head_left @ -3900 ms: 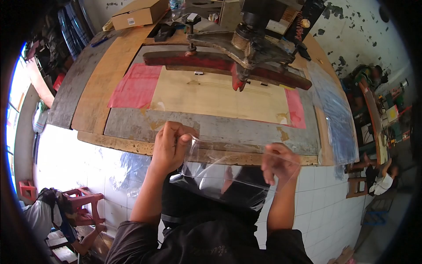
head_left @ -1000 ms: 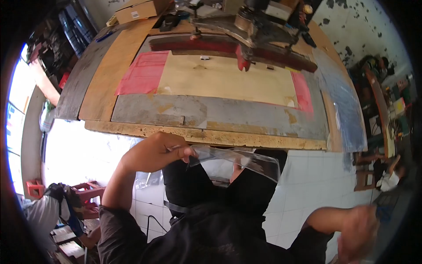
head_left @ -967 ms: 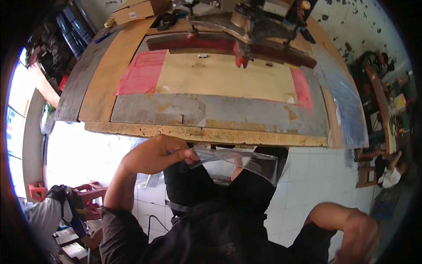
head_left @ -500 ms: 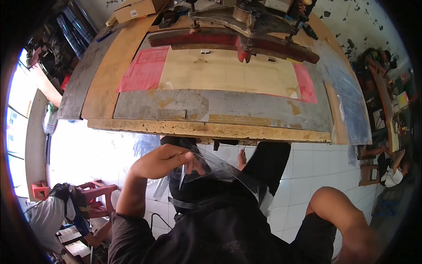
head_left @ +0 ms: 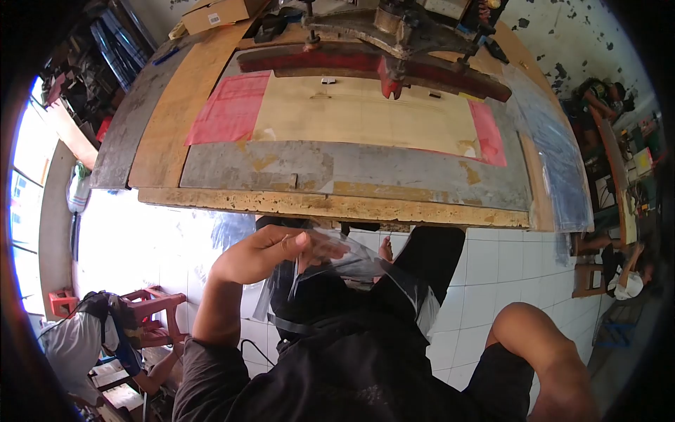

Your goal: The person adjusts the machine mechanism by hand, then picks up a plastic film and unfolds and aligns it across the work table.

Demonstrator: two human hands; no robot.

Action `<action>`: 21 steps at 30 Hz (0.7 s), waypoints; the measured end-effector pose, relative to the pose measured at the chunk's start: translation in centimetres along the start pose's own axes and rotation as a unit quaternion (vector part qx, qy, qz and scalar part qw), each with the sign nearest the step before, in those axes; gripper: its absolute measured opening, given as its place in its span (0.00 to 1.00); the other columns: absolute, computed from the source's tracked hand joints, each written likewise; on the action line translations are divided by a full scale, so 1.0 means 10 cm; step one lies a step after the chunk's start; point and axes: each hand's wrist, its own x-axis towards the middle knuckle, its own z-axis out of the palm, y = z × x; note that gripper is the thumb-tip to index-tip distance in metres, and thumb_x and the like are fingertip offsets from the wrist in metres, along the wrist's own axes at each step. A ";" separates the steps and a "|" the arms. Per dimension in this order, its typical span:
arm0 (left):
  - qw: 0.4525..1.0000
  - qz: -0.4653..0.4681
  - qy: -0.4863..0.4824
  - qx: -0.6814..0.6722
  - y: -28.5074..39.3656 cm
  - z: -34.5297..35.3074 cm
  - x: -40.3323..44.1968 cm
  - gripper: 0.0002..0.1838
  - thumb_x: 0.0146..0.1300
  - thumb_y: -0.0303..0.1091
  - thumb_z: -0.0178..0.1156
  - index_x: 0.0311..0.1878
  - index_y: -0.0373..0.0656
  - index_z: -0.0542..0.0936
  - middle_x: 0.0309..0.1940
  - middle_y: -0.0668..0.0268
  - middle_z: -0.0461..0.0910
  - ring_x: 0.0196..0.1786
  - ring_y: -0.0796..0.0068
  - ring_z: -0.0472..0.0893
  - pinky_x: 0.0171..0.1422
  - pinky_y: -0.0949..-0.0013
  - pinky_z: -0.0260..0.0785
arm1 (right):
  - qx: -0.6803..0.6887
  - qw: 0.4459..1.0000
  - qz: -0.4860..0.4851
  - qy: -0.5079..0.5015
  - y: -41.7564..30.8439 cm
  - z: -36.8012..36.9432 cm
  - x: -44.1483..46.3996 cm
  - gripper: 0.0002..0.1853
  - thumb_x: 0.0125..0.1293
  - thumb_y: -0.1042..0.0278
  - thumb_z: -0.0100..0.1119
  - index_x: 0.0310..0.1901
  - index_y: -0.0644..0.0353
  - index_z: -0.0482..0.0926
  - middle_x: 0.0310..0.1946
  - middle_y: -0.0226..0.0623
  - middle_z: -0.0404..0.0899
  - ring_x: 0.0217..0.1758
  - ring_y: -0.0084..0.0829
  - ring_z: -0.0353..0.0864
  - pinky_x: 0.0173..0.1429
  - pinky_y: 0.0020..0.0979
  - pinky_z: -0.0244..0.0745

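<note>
While the left hand point(head_left: 264, 254) still pinches clear plastic point(head_left: 360, 264), right hand point(head_left: 564, 395) now off it, grip unclear

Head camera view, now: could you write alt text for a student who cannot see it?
A seated person's left hand holds a clear plastic sheet over their lap; the right hand is out of view. Beyond, on a worktable, a red bar overhangs a yellow panel.
</note>
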 end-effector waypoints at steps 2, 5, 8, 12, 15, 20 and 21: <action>1.000 0.001 0.017 -0.019 -0.02 0.02 0.01 0.31 0.89 0.48 0.42 0.36 0.32 0.79 0.58 0.48 0.87 0.63 0.62 0.84 0.65 0.62 0.76 | -0.012 1.000 -0.026 0.005 -0.01 0.01 0.00 0.15 0.72 0.76 0.51 0.25 0.56 0.74 0.19 0.23 0.70 0.24 0.16 0.73 0.52 0.26 0.77; 0.995 0.068 0.018 -0.074 0.09 0.07 0.06 0.31 0.89 0.48 0.41 0.38 0.29 0.79 0.68 0.44 0.80 0.69 0.51 0.82 0.67 0.59 0.78 | -0.036 0.999 0.001 0.025 -0.05 0.06 -0.01 0.15 0.70 0.78 0.50 0.23 0.55 0.72 0.19 0.23 0.70 0.24 0.16 0.73 0.58 0.28 0.76; 0.994 0.060 -0.004 -0.086 0.08 0.03 0.05 0.32 0.89 0.47 0.40 0.41 0.27 0.80 0.73 0.42 0.73 0.72 0.44 0.79 0.69 0.57 0.79 | -0.034 0.997 0.050 0.039 -0.01 0.08 -0.04 0.15 0.69 0.78 0.50 0.23 0.54 0.72 0.18 0.23 0.69 0.24 0.17 0.74 0.64 0.29 0.74; 0.993 0.077 -0.012 -0.085 0.08 -0.01 0.03 0.32 0.89 0.50 0.40 0.46 0.25 0.79 0.72 0.37 0.73 0.71 0.41 0.80 0.68 0.53 0.80 | -0.012 0.999 0.030 0.030 0.05 0.06 -0.07 0.15 0.69 0.79 0.50 0.23 0.54 0.72 0.19 0.23 0.70 0.24 0.17 0.74 0.65 0.29 0.73; 0.995 0.056 0.019 -0.079 0.13 0.01 0.02 0.32 0.88 0.52 0.42 0.45 0.26 0.77 0.71 0.32 0.73 0.71 0.36 0.79 0.68 0.50 0.79 | 0.000 1.000 0.019 0.023 0.07 0.03 -0.10 0.15 0.68 0.79 0.50 0.23 0.54 0.72 0.19 0.23 0.70 0.24 0.17 0.74 0.66 0.29 0.73; 0.992 0.082 0.004 -0.092 0.06 -0.03 0.07 0.29 0.89 0.47 0.37 0.39 0.32 0.76 0.73 0.42 0.75 0.72 0.43 0.80 0.66 0.57 0.81 | 0.021 0.999 0.003 0.035 0.08 0.03 -0.10 0.15 0.67 0.80 0.51 0.22 0.54 0.71 0.19 0.23 0.69 0.23 0.17 0.73 0.66 0.28 0.72; 0.992 0.089 0.000 -0.093 0.06 -0.03 0.08 0.29 0.89 0.47 0.37 0.38 0.33 0.75 0.73 0.41 0.75 0.72 0.43 0.80 0.66 0.57 0.81 | 0.034 0.998 -0.008 0.055 0.07 0.04 -0.10 0.15 0.66 0.81 0.51 0.21 0.53 0.70 0.18 0.23 0.69 0.23 0.17 0.73 0.65 0.28 0.72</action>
